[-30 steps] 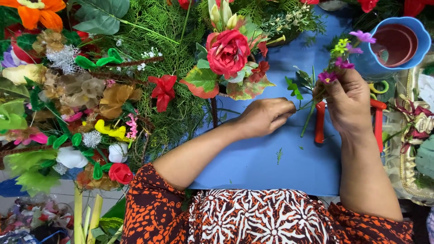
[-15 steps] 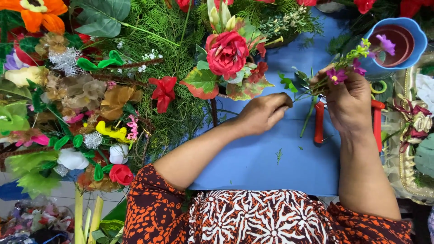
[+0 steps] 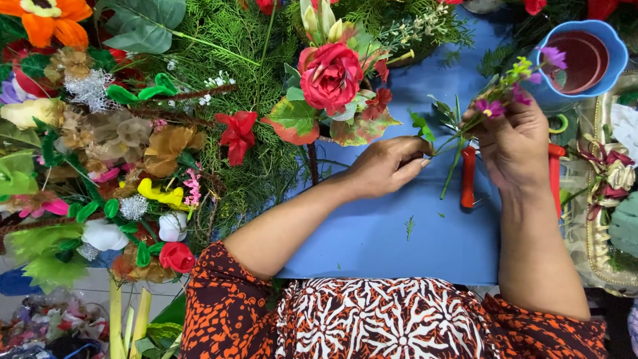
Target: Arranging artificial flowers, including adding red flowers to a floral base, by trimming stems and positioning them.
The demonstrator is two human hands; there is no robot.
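Observation:
My right hand [image 3: 515, 143] grips a small sprig of purple and green artificial flowers [image 3: 512, 83], its blossoms pointing up and to the right toward a blue pot [image 3: 585, 60]. My left hand [image 3: 389, 166] rests on the blue table surface [image 3: 399, 239] and pinches the green stem end of that sprig [image 3: 435, 143] between thumb and fingers. A big red rose with variegated leaves [image 3: 330, 76] stands just above my left hand. Under my right hand lie red-handled cutters [image 3: 468, 176].
A dense pile of artificial flowers and green fern fronds [image 3: 133, 133] covers the left side. At the right edge sits a tray of ribbon-like decorations [image 3: 615, 179]. Small green leaf scraps [image 3: 409, 227] lie on the blue surface.
My right hand has tilted the sprig so its blossoms moved right and up toward the blue pot. My left hand has slid right along the stem.

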